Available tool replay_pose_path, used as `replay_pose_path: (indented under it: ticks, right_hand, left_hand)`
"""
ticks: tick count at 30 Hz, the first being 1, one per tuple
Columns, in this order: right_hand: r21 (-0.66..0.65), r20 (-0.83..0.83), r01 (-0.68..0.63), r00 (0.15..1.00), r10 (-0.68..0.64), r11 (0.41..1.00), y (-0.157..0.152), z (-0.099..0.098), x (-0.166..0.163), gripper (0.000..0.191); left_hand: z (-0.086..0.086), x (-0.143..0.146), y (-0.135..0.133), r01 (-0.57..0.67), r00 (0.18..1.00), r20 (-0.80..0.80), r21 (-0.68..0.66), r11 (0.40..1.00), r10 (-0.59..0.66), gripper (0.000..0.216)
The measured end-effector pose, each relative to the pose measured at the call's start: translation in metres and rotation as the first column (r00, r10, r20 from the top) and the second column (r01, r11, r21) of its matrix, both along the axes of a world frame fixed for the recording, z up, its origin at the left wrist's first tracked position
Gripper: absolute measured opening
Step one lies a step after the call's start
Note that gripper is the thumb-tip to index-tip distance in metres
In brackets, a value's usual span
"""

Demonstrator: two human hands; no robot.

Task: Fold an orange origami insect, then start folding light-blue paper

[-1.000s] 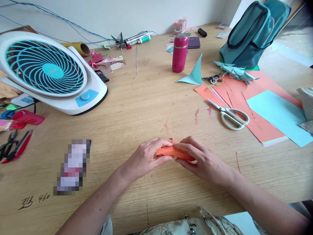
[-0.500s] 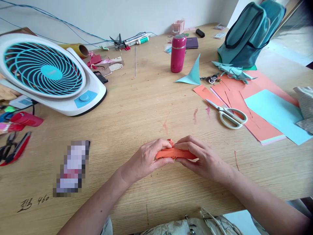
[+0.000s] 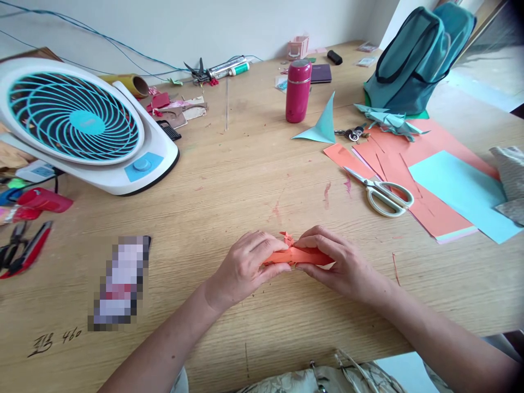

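"Where do we have the orange paper (image 3: pixel 305 256)?"
"Folded narrow, in front of us at the table (image 3: pixel 204 207); whether it touches the wood, we cannot tell."
"How do we hold it?"
"Our left hand (image 3: pixel 241 262) clamps one end between thumb and fingers, and our right hand (image 3: pixel 350 263) clamps the other."
"What do we see beyond?"
"Scissors (image 3: pixel 373 184) lie partly on orange sheets (image 3: pixel 442 213) to the right; a fan (image 3: pixel 88 123) stands left."

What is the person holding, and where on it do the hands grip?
Some folded orange paper: the left hand pinches its left part, the right hand its right part, each between thumb and fingers.
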State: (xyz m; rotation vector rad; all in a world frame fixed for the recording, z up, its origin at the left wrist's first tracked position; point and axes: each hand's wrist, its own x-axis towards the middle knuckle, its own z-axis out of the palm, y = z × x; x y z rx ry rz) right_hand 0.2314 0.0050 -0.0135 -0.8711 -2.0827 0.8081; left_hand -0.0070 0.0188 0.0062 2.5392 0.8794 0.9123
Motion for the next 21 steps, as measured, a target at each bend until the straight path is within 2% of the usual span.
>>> replay_pose_path:
  ticks: [3,10,13,18,21]
  right_hand:
    - [0.003,-0.012,0.009,1.0,-0.009,1.0,0.0,-0.0006,-0.0005,0.021]
    - [-0.023,0.001,-0.001,1.0,0.001,1.0,-0.0014,0.0015,-0.0005,0.024]
    - [-0.03,-0.012,0.006,1.0,-0.006,1.0,-0.0016,0.0027,-0.0007,0.029]
    - [-0.078,-0.053,-0.008,0.999,0.004,0.997,-0.0008,0.001,-0.0012,0.018]
    - [-0.103,-0.066,-0.025,0.998,0.019,0.994,-0.0007,-0.0001,-0.0011,0.019]
  left_hand:
    - [0.001,-0.0005,-0.0004,-0.004,1.0,-0.008,0.046,0.999,0.004,0.027]
    - [0.0035,-0.0015,0.0015,0.016,1.0,-0.012,0.049,0.999,-0.015,0.02]
    - [0.0058,-0.0016,0.0014,0.02,1.0,-0.018,0.039,0.999,-0.019,0.021]
    - [0.0086,-0.0017,-0.0002,0.025,0.999,-0.025,0.01,1.0,-0.025,0.02]
    - [0.0089,-0.0016,-0.0017,0.011,1.0,-0.017,-0.041,0.999,-0.012,0.021]
